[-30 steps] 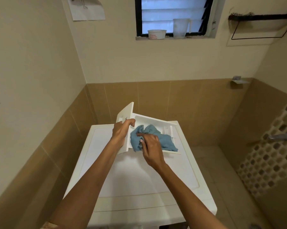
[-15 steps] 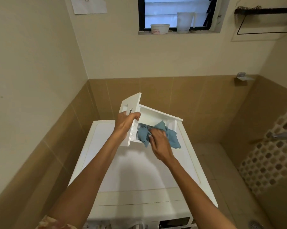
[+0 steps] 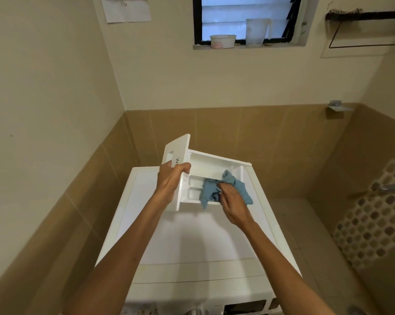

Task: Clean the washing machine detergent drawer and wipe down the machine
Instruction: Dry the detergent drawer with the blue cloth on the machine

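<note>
From the head camera, the detergent drawer is a white plastic tray out of its slot, held over the rear part of the washing machine top, its open side facing the camera. Its flat front panel stands at the left end, leaning, with a recessed pull and a small dark mark on it. Inside are a long channel along the far wall and two small rounded compartments next to the panel, all white and bare. The left hand grips the front panel, fingers wrapped around its edge and the thumb hooked over towards the tray. The right hand is curled round a crumpled blue cloth and presses it into the right half of the tray, and part of the cloth spills over the near rim. On the window sill behind stand a small white tub and a clear measuring jug. Compared with half a second ago, the cloth and right hand have slid away from the front panel towards the drawer's far end, uncovering the two small compartments. The left hand's grip is unchanged.
</note>
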